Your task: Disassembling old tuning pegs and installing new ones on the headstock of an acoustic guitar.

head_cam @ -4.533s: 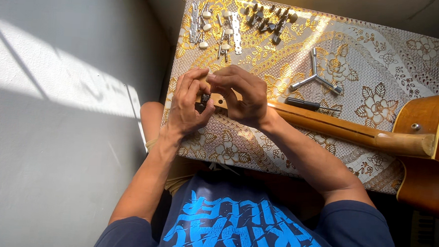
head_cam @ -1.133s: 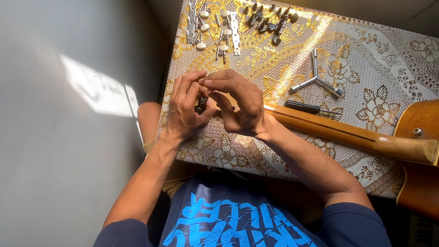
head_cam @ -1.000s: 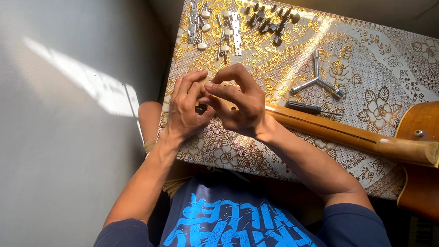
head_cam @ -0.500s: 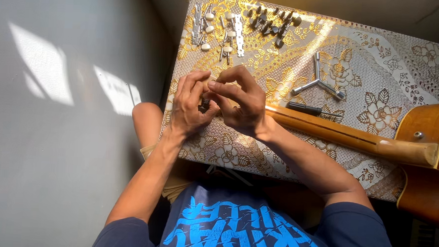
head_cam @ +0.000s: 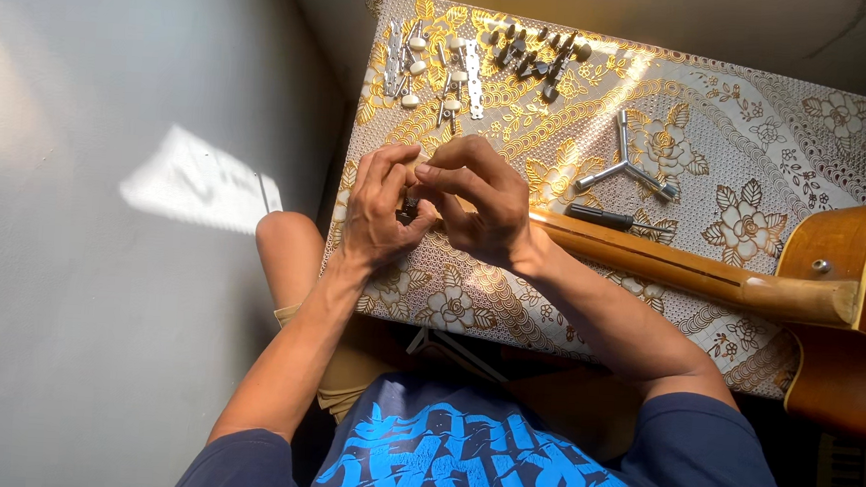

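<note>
Guitar neck (head_cam: 669, 266) runs left across the table (head_cam: 804, 135), its head end hidden under both hands, left (head_cam: 380, 211) and right (head_cam: 479, 211), closed together on it.

Gold floral tablecloth (head_cam: 755, 122), three-armed metal wrench (head_cam: 626, 170), black-handled screwdriver (head_cam: 612, 219), loose tuning pegs (head_cam: 537, 53), metal tuner strips (head_cam: 473, 76)

We record one person, seen from above. We list a dark navy short-sleeved T-shirt (head_cam: 501, 455) with large bright blue brush-style lettering across the chest, at 6 o'clock in the view. We list tan shorts (head_cam: 347, 367), their hem showing above a bare knee at 9 o'clock of the shirt. We note bare forearms, a bare left hand (head_cam: 380, 211) and a bare right hand (head_cam: 480, 201), with no rings, watch or gloves visible.
</note>
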